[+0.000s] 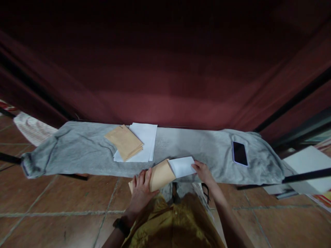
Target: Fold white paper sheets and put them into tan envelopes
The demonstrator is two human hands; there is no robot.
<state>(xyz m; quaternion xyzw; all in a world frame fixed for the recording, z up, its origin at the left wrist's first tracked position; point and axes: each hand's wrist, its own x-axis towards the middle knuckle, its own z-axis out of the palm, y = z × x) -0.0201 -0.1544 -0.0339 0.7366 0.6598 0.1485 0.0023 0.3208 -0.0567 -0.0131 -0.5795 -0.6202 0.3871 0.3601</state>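
A brown paper envelope (162, 175) lies at the front edge of the cloth-covered bench, tilted up to the right. My left hand (142, 184) grips its left part, fingers on top and the thumb out of sight. From the envelope's right end sticks a folded white sheet of paper (183, 166), partly inside it. My right hand (203, 171) pinches the sheet's outer right edge. To the left, a small stack of brown envelopes (124, 142) rests on several white sheets (146, 137).
A grey cloth (191, 141) covers the narrow bench. A phone (240, 153) with a pale purple edge lies on its right part. Behind the bench rises a dark red panel (165, 100). White boards (310, 165) are at the right, over a tiled floor (85, 203).
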